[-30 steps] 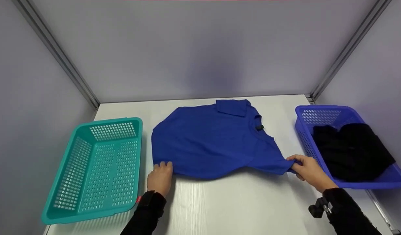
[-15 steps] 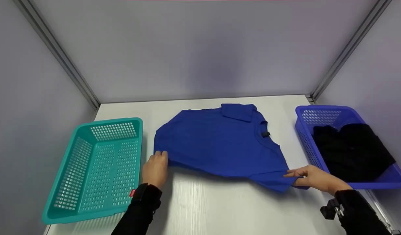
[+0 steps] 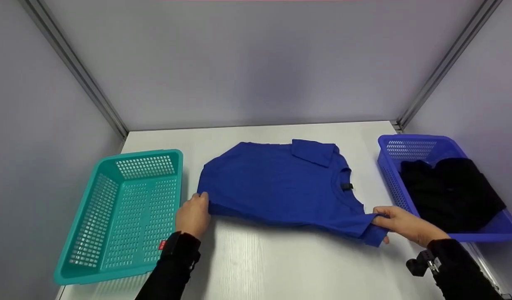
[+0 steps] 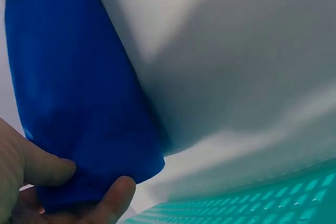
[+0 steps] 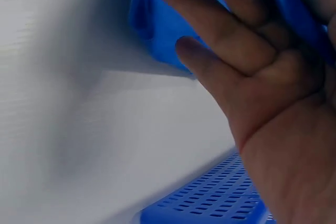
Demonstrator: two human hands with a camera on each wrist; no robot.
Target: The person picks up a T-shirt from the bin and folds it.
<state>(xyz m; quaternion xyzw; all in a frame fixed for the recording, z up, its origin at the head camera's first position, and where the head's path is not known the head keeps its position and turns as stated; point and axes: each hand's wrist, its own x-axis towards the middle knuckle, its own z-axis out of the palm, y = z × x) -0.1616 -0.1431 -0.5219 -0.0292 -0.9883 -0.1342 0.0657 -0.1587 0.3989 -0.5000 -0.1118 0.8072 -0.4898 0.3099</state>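
Observation:
A blue long-bodied T-shirt (image 3: 277, 183) lies on the white table, collar to the right, its far sleeve folded back over the body. The near edge is raised a little off the table. My left hand (image 3: 193, 214) pinches the near hem corner; in the left wrist view, thumb and fingers of that hand (image 4: 44, 169) hold the blue cloth (image 4: 79, 87). At the other end, my right hand (image 3: 406, 225) holds the near sleeve (image 3: 375, 235). The right wrist view shows the palm (image 5: 281, 85) with cloth between thumb and fingers; some fingertips are hidden.
A teal mesh basket (image 3: 110, 277) with nothing in it stands left of the shirt. On the right is a blue-violet mesh basket (image 3: 477, 237) with folded black cloth (image 3: 452, 193) inside. Grey panels (image 3: 268, 62) enclose the table's back and sides.
The shirt has shifted right and toward me. My left hand has moved left and slightly up with the hem corner lifted; my right hand went right and nearer, keeping the sleeve.

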